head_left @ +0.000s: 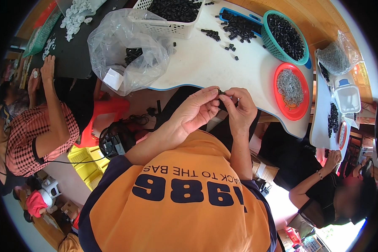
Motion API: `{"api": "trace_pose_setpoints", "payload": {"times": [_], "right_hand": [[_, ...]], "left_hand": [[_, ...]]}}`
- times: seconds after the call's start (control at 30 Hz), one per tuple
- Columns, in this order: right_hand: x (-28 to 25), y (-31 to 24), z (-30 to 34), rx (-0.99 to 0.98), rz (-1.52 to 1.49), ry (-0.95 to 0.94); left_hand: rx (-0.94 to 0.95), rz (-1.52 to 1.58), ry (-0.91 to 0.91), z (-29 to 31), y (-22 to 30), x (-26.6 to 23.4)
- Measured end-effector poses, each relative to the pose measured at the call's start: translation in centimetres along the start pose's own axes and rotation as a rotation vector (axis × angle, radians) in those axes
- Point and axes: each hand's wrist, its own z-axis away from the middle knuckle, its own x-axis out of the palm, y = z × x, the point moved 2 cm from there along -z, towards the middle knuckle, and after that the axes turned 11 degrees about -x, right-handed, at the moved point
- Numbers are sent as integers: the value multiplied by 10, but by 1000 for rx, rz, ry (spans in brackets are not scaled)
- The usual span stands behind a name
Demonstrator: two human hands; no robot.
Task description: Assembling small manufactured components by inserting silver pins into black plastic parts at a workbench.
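Note:
Close to the table's front edge, my left hand [197, 110] and my right hand [241, 107] meet with their thumbs and fingertips pinched on a small black piece [221, 92]. Most of that piece is hidden by the fingers, so its exact kind cannot be made out. On the white table [193, 63] ahead lie loose black plastic pieces [211, 34]. A red plate [278, 95] to the right of my hands holds a heap of small grey, thin pieces [290, 86]. Left of my hands, a clear plastic bag [109, 42] hangs over the edge with black pieces inside.
A white basket [172, 29], a teal basket [268, 40] and a blue tray [256, 17] hold black pieces. A white box [113, 79] rests against the bag. Co-workers sit left [42, 138] and right [323, 197]. A red stool [97, 122] and yellow crate [86, 161] stand below.

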Motion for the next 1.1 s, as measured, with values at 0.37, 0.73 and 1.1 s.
{"api": "trace_pose_setpoints", "payload": {"times": [0.37, 0.73, 1.1], "right_hand": [[1, -13, 1, 70, 111, -65], [19, 16, 19, 461, -640, 115], [9, 26, 10, 191, -596, -209]], "left_hand": [[145, -178, 15, 0, 6, -4], [173, -252, 25, -4, 9, -12], [-106, -250, -106, -10, 17, -21]]}}
